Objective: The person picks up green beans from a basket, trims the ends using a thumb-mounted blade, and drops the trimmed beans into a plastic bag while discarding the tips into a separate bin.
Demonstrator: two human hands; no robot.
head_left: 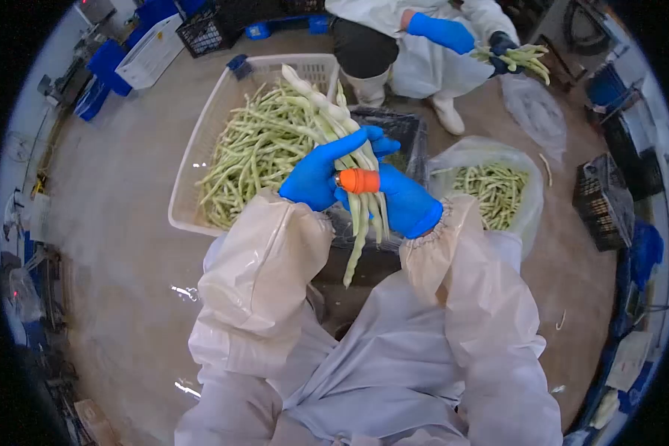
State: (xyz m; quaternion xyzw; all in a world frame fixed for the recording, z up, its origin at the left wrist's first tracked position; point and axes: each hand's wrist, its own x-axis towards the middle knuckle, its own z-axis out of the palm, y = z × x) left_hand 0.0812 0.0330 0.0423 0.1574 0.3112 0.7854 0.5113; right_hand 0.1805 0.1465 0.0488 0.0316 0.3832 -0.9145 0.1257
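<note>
A bunch of long pale green beans lies across both of my blue-gloved hands, its upper ends pointing up and left and its lower ends hanging down. My left hand is closed round the middle of the bunch from the left. From the right, my right hand grips the same beans lower down. An orange thumb sleeve with a small metal part sits on my right thumb, against the beans. The fingers behind the bunch are partly hidden.
A white crate heaped with beans stands to the left. On the right, a clear plastic bag holds more beans. Across from me a co-worker's gloved hands hold beans. A black crate stands at far right.
</note>
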